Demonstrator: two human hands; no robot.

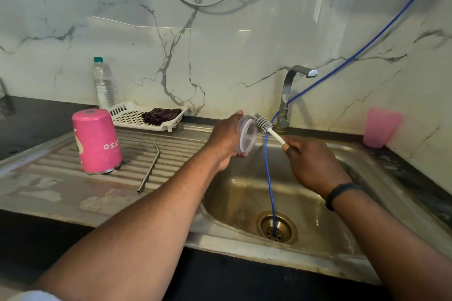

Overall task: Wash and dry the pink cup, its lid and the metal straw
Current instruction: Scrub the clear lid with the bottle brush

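While the left hand (pixel 226 139) is curled around the round translucent plastic lid (pixel 247 135), thumb at the top edge and fingers under the bottom edge, the lid is held on edge above the left side of the stainless steel sink basin (pixel 347 208). Right hand (pixel 311 164) grips the white handle of a small bottle brush with grey bristles (pixel 265 125); fingers closed around the lower end of the handle. Bristle head touches the upper right rim of the lid.

Head view, other task items: tall pink cup with white lettering (pixel 97 140) stands upside down on the ribbed steel drainboard (pixel 176 146), left of the basin. Bent metal straw (pixel 149 166) lies flat on the drainboard just right of the cup, apart from it.

Surroundings: thin blue hose (pixel 269 178) hangs from upper right, passes the tap base and runs down into the basin drain (pixel 276 227). Chrome tap (pixel 289 95) behind the basin; whether water runs cannot be told. White slotted plastic tray (pixel 129 115) behind the drainboard holds a dark crumpled cloth (pixel 161 115). Clear plastic water bottle with green cap (pixel 104 83) stands against the marble wall. Pale pink plastic tumbler (pixel 380 127) upright on the dark counter right of the sink. Black band (pixel 340 193) on the right wrist.
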